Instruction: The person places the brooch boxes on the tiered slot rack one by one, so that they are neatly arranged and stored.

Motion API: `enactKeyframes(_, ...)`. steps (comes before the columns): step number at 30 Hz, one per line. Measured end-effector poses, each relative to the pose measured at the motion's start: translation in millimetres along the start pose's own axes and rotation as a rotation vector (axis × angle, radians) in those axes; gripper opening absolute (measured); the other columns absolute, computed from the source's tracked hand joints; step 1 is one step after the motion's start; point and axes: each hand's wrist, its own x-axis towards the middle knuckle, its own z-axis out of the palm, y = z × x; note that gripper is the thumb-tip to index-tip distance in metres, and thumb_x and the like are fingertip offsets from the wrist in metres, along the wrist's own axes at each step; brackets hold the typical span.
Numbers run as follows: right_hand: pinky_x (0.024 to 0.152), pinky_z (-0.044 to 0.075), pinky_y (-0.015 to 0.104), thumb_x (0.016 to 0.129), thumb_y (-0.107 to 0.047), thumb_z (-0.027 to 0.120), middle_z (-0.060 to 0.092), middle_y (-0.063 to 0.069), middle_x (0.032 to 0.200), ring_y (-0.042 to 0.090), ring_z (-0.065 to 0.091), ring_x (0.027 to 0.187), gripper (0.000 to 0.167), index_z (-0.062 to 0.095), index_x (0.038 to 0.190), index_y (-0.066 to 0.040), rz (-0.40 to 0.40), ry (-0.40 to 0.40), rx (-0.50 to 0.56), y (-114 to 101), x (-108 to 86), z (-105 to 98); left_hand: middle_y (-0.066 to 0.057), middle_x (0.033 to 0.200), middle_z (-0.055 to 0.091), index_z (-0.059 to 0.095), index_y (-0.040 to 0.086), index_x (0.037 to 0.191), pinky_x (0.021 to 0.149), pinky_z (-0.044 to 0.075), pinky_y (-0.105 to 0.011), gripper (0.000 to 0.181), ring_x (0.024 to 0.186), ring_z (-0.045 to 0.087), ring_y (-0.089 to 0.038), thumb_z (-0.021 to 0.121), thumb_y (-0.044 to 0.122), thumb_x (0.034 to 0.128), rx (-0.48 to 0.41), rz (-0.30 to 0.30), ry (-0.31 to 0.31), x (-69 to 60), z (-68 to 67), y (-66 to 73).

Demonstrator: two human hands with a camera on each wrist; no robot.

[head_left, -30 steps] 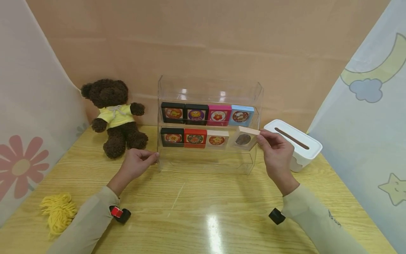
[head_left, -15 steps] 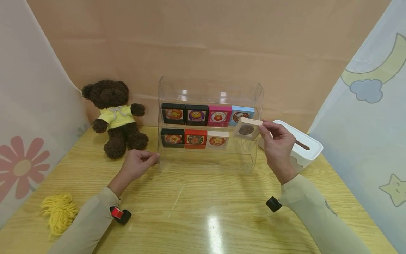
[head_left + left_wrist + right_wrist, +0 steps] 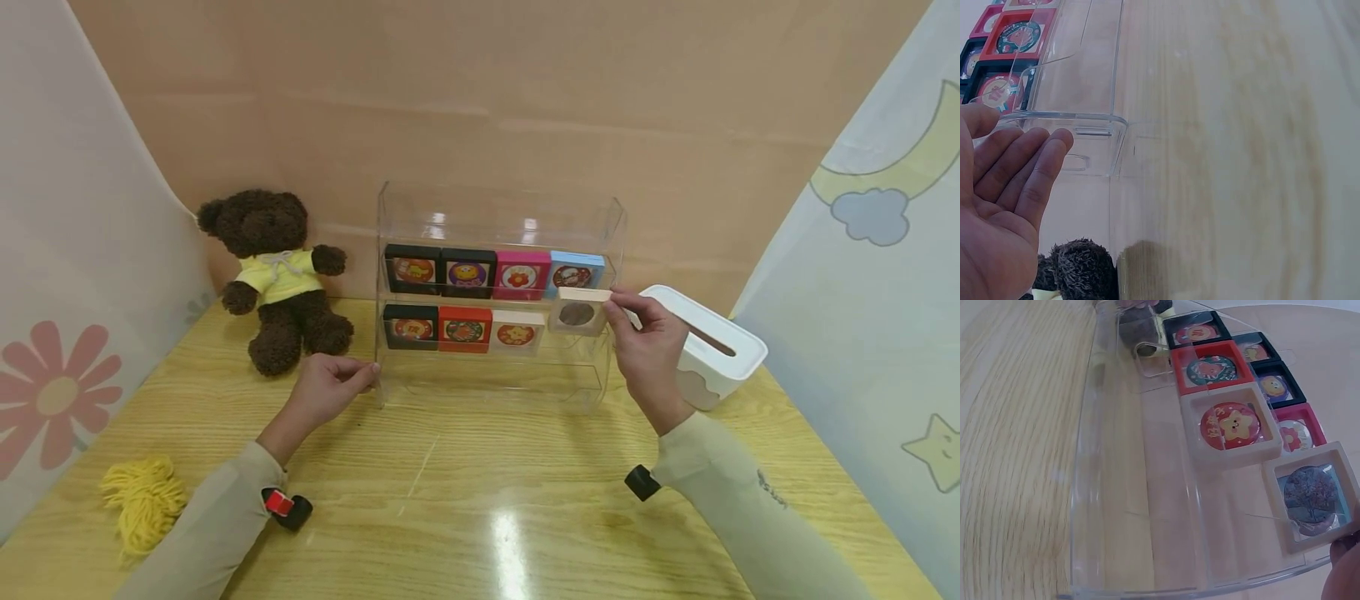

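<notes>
A clear acrylic display rack (image 3: pixel 491 387) stands on the table with small framed boxes, each with a round badge, on its two middle tiers. My right hand (image 3: pixel 651 358) pinches a cream framed box (image 3: pixel 580 312) by its right edge, at the right end of the lower row. Its dark round centre faces out in the right wrist view. Beside it in that row are a cream star box (image 3: pixel 517 332), a red box (image 3: pixel 464 330) and a black box (image 3: pixel 411 327). My left hand (image 3: pixel 326 390) grips the rack's left side edge between thumb and forefinger.
On the upper row are two black boxes, a pink box (image 3: pixel 522 275) and a light-blue box (image 3: pixel 576 270). A brown teddy bear (image 3: pixel 272 279) sits left, a white tissue box (image 3: pixel 720 367) right, and yellow yarn (image 3: pixel 145 506) lies front left.
My right hand first raised the cream box from the lower row's right end, straightened it, then brought it slightly down and left. My left hand has stayed at the rack's edge.
</notes>
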Motion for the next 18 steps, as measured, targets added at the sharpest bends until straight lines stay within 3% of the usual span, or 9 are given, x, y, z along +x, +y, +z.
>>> enactKeyframes(4,0.074,0.051,0.020,0.080,0.009,0.072,0.069,0.019,0.093,0.013,0.065,0.091,0.013,0.067,0.089,0.017,-0.032,-0.028,-0.161,2.6,-1.9,-2.0,-0.013,0.085,0.071,0.075,-0.003,0.095,0.065,0.054,-0.029,0.024,0.073,0.068,-0.018,0.065,0.019,0.0928,0.003,0.002,-0.001,-0.3,0.8,0.3)
enactKeyframes(9,0.069,0.051,0.018,0.079,0.009,0.072,0.066,0.026,0.096,0.011,0.065,0.091,0.010,0.068,0.087,0.015,-0.031,-0.066,-0.227,5.7,-4.5,-4.9,-0.013,0.085,0.071,0.075,-0.002,0.095,0.064,0.053,-0.028,0.024,0.073,0.068,-0.018,0.065,0.019,0.0926,-0.002,0.007,-0.004,-0.5,0.9,0.7)
enactKeyframes(14,0.068,0.050,0.016,0.080,0.006,0.073,0.068,0.022,0.093,0.007,0.064,0.092,0.008,0.070,0.086,0.011,-0.077,-0.118,-0.309,6.9,-4.4,-5.8,-0.014,0.086,0.071,0.075,-0.004,0.095,0.063,0.053,-0.026,0.024,0.073,0.069,-0.019,0.064,0.017,0.0928,-0.005,0.009,-0.003,0.0,0.3,1.6)
enactKeyframes(18,0.065,0.047,0.011,0.080,0.002,0.075,0.071,0.015,0.088,0.004,0.064,0.089,0.006,0.073,0.084,0.005,-0.154,-0.172,-0.470,4.3,-1.2,-7.1,-0.014,0.086,0.071,0.074,-0.005,0.095,0.063,0.052,-0.027,0.023,0.073,0.069,-0.020,0.064,0.016,0.0928,-0.005,0.011,-0.002,0.2,0.1,0.3)
